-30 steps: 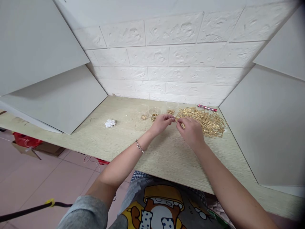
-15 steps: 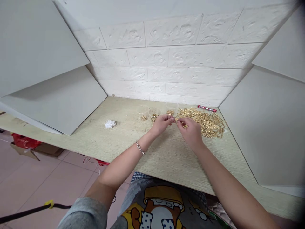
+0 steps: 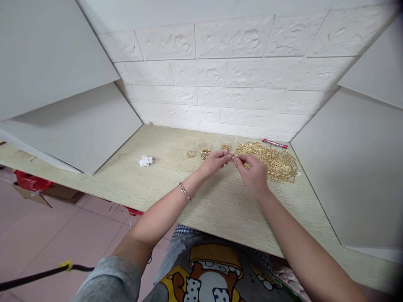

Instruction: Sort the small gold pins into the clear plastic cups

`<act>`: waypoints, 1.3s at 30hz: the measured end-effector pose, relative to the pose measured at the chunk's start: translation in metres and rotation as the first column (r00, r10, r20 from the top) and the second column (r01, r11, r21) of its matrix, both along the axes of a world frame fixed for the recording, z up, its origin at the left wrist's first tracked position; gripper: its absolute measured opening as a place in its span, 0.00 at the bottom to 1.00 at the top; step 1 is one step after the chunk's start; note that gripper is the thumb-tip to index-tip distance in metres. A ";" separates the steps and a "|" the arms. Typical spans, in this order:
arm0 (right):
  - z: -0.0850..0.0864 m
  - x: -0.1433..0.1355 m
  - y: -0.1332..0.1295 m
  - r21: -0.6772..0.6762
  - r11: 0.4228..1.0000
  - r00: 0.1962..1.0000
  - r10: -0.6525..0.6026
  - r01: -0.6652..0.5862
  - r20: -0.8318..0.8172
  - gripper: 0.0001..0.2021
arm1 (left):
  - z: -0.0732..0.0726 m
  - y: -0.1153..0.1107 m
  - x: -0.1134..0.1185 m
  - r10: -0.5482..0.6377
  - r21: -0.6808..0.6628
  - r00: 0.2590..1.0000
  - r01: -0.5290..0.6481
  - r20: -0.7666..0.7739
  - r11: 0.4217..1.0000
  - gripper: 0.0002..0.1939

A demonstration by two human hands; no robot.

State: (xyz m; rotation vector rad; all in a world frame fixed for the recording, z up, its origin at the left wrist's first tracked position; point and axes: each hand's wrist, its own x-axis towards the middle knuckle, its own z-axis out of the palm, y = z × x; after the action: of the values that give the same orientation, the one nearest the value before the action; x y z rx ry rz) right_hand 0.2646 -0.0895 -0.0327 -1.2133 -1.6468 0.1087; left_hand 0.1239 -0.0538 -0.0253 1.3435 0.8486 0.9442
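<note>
Fingertips of both hands meet just above the table, left of a heap of thin gold-coloured rods (image 3: 272,161). My left hand (image 3: 218,162) is closed in a pinch on a small gold-coloured piece, mostly covered by the fingers. My right hand (image 3: 254,173) is also closed, pinching a thin gold-coloured rod against that piece; more gold shows beneath its curled fingers. Behind my left hand lie small gold-coloured parts (image 3: 226,147). Further left are darker gold-coloured rings (image 3: 205,154) and another small gold-coloured pile (image 3: 191,154). Exact shapes are too small to make out.
Clear round tubs (image 3: 190,143) stand near the white brick-patterned wall (image 3: 245,75). A crumpled white bundle (image 3: 146,161) lies on the wooden table (image 3: 157,184) to the left. A red patterned stick (image 3: 275,143) rests behind the rods. Grey panels (image 3: 349,167) flank both sides.
The view has shifted slightly. Both hands stay together at nearly the same spot, still pinching, with only a slight movement of the fingers.
</note>
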 end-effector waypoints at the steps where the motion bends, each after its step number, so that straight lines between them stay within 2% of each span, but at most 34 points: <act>1: 0.000 -0.001 0.000 0.003 1.000 1.000 -0.014 0.014 -0.015 0.05 | -0.001 0.000 0.001 -0.004 -0.034 0.999 0.005 0.041 0.999 0.15; 5: -0.002 -0.004 -0.001 0.025 0.999 0.999 -0.034 0.034 -0.017 0.06 | -0.003 -0.003 0.006 0.023 -0.149 0.987 0.002 0.162 0.989 0.17; 10: -0.002 -0.003 -0.001 0.090 0.995 0.997 -0.040 0.034 0.065 0.06 | -0.005 -0.004 0.008 0.048 -0.186 0.976 -0.008 0.212 0.983 0.17; 16: -0.001 0.000 -0.001 0.138 0.990 0.960 -0.049 0.010 0.275 0.07 | -0.005 -0.005 0.009 0.072 -0.117 0.986 -0.054 0.149 0.992 0.17; 19: 0.001 0.001 -0.001 0.151 0.989 0.948 -0.058 0.010 0.314 0.07 | -0.003 -0.006 0.008 0.116 -0.048 0.987 -0.111 0.111 0.993 0.15; 24: 0.004 0.001 -0.001 0.090 0.996 0.987 0.006 -0.021 0.159 0.06 | 0.000 -0.008 0.008 0.118 -0.004 0.990 -0.118 0.081 0.993 0.13; 28: 0.004 -0.001 -0.002 0.011 1.000 1.000 0.003 -0.003 0.001 0.05 | -0.003 -0.008 0.010 0.088 -0.050 0.984 -0.081 0.155 0.995 0.15; 33: 0.003 -0.006 -0.003 -0.001 0.999 0.997 -0.047 0.047 -0.059 0.06 | -0.006 -0.008 0.013 0.091 -0.122 0.962 -0.061 0.259 0.991 0.16; 39: 0.000 -0.008 -0.001 -0.058 0.997 0.986 -0.058 0.050 -0.155 0.06 | -0.005 -0.011 0.013 0.099 -0.176 0.943 -0.044 0.319 0.983 0.15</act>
State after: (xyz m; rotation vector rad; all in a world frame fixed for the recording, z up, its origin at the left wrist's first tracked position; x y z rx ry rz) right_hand 0.2568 -0.0906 -0.0325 -1.2573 -1.4818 0.2112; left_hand 0.1371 -0.0648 -0.0306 0.9825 0.7064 1.0928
